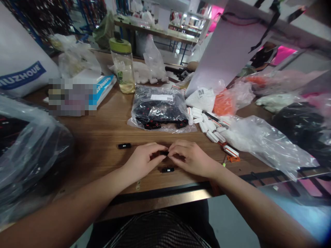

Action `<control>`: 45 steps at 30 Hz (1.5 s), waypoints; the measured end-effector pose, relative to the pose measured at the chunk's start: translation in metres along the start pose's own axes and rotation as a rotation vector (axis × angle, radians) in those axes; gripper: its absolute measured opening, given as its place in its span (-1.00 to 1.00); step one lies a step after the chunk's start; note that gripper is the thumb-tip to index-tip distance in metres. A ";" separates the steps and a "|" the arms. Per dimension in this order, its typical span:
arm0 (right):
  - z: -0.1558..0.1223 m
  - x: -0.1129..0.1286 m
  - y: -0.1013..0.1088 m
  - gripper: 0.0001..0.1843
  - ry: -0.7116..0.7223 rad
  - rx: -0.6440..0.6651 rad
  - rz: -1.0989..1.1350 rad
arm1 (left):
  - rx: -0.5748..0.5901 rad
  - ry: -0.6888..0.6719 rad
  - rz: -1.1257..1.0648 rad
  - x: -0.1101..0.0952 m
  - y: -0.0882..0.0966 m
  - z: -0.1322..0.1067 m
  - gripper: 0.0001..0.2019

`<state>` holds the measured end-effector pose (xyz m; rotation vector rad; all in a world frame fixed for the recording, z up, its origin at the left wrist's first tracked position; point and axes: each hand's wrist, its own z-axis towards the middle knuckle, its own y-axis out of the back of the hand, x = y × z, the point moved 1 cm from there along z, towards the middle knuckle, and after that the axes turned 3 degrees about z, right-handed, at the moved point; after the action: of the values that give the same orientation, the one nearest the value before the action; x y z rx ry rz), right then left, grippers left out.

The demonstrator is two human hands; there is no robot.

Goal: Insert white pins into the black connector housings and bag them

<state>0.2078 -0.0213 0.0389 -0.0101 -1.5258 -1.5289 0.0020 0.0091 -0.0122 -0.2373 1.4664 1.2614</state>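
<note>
Left grip [144,158] and right grip [188,156] pinch a small black part [163,152]. It looks light and stiff, best held by its ends.

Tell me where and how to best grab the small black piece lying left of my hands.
Probably pinch the small black piece across its middle, by its near and far long edges, from above with your left hand once free: it looks slim and lies lengthwise left to right.
</note>
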 end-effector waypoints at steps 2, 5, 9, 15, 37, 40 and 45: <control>-0.008 -0.004 0.010 -0.87 -0.042 -0.063 0.044 | -0.006 -0.020 0.133 0.000 0.002 -0.001 -0.82; -0.034 -0.016 0.030 -0.82 -0.308 -0.194 -0.037 | -0.008 -0.058 0.333 0.001 0.005 -0.003 -0.82; -0.083 -0.028 0.044 -0.80 -0.681 -0.109 -0.309 | 0.032 -0.089 0.383 0.000 0.002 -0.006 -0.80; -0.115 -0.022 0.027 -0.83 -0.403 -0.002 -0.292 | 0.041 -0.052 0.352 -0.004 -0.001 -0.005 -0.82; -0.122 -0.031 0.030 -0.75 -0.477 -0.051 -0.350 | 0.029 -0.016 0.340 -0.008 -0.003 -0.007 -0.91; -0.117 -0.028 0.027 -0.76 -0.512 -0.045 -0.336 | 0.028 -0.017 0.330 -0.009 -0.004 -0.006 -0.93; -0.074 -0.006 0.016 -0.80 -0.392 -0.107 -0.182 | 0.020 -0.014 0.319 -0.009 -0.006 -0.007 -0.92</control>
<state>0.2638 -0.0722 0.0311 -0.2526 -1.7852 -1.8314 0.0055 -0.0034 -0.0093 0.0212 1.5454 1.4978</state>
